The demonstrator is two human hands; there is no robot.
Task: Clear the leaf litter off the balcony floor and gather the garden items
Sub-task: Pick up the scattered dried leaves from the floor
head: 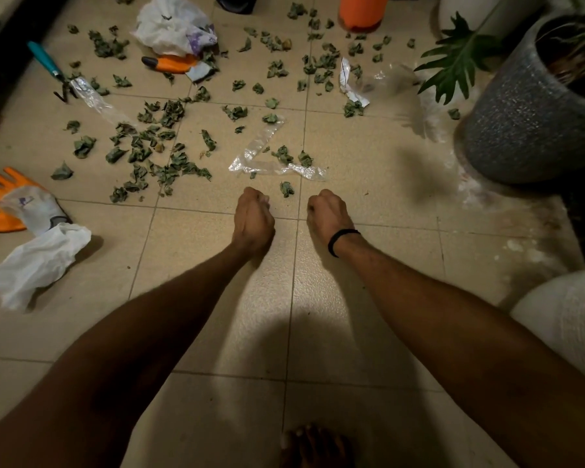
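Head view: the left hand [253, 216] and right hand [327, 214] are side by side at frame centre, over the tiled floor [217, 298]. Each grip is curled closed, and no item is visible in either. Leaf litter [169, 163] lies scattered across the upper half of the frame. A teal-handled rake [46, 64] lies at upper left. An orange glove [11, 201] lies at the left edge. A grey pot [520, 130] stands at right.

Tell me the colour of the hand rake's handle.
Teal handle, clearest in the head view.
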